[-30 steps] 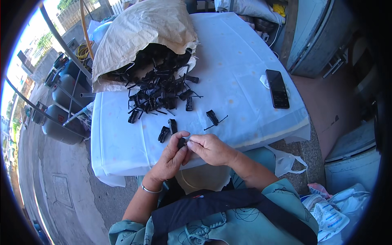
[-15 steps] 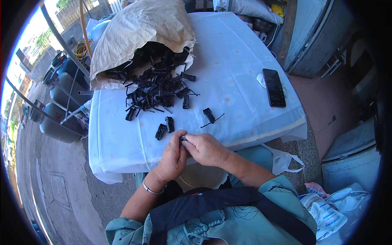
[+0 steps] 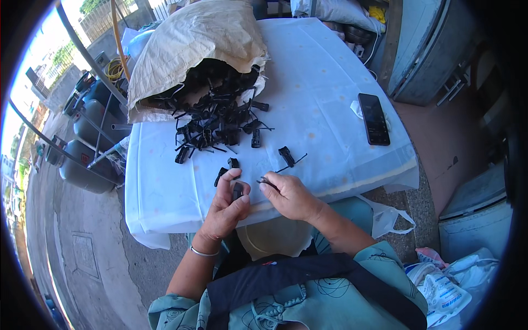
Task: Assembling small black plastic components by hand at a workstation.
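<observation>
My left hand (image 3: 218,217) holds a small black plastic part (image 3: 237,191) between thumb and fingers, over the table's near edge. Just to its right, my right hand (image 3: 297,199) pinches a thin dark piece (image 3: 263,180), too small to make out fully. The hands are apart. Two loose black parts (image 3: 233,163) lie just beyond my left fingers, one partly hidden by them. Another black part (image 3: 285,156) with a thin stick lies beyond my right hand. Farther back, a heap of black plastic parts (image 3: 220,124) spills from the mouth of a woven sack (image 3: 206,41).
A white cloth (image 3: 324,115) covers the table. At its right lies a black phone (image 3: 374,119) on something white. A pale round container (image 3: 275,237) sits below the near edge, between my legs. White plastic bags (image 3: 443,294) are at the lower right; grey tanks (image 3: 82,165) stand left.
My hands, together around one part before, have separated. The left now holds the black part with fingers lifted, and the right has drawn away rightward with a thin dark piece.
</observation>
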Available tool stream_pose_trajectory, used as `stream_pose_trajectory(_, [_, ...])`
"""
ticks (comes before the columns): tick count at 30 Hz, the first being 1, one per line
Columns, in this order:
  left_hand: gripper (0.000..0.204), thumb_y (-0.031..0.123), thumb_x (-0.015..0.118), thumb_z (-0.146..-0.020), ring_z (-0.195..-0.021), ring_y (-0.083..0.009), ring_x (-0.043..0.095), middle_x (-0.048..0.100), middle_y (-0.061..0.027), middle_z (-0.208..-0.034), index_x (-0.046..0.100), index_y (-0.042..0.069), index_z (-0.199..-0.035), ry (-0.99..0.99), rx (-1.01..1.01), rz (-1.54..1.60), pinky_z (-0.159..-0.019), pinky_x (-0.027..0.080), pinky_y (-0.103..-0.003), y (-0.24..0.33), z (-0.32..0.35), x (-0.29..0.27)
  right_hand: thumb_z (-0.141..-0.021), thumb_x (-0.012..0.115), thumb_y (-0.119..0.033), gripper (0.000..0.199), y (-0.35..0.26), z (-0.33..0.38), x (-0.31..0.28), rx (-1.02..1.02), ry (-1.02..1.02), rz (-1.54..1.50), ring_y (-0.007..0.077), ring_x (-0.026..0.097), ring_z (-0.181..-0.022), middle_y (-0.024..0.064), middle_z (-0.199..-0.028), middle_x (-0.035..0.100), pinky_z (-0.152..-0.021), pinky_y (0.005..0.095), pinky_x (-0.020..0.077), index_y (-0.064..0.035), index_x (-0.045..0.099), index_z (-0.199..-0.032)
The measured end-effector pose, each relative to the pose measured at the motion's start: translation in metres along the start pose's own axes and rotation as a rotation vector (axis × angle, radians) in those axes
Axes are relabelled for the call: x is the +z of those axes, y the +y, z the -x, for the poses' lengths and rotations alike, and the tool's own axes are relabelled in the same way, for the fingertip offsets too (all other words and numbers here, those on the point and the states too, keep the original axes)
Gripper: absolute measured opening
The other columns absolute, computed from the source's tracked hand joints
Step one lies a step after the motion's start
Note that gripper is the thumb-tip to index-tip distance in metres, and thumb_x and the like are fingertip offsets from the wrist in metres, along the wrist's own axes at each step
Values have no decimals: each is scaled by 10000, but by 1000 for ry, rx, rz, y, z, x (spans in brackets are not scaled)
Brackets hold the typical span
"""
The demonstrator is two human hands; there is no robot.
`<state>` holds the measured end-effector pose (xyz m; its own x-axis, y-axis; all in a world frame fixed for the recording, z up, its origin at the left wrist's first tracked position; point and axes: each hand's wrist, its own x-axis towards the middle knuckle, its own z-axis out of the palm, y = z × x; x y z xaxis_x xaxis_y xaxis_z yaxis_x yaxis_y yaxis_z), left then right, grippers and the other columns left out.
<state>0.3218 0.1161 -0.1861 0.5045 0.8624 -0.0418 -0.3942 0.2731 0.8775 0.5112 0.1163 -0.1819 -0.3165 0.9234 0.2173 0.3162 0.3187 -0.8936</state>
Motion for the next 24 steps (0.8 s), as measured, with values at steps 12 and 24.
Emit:
stream_pose_trajectory(12, [306,298,395,-969,-577,-92,368,428,-24,-758,440,99,-1197,242,35,333,-496,335,-227,-1,8,13,-921,485,-136,117,-10,4,6,-144,42,-73,134,495,-574,73,-635,500,-553,265,405,-24,520,-925])
stream_pose_trajectory(24, [326,342,325,-978,-449,-80,292,370,2,-567,461,78,-1114,-140,-130,609,-422,273,-216,-16,9,-1,-943,465,-159,226,-12,5,13,29,-129,-241,65,390,-629,47,-614,448,-564,269,392,-5,497,-781])
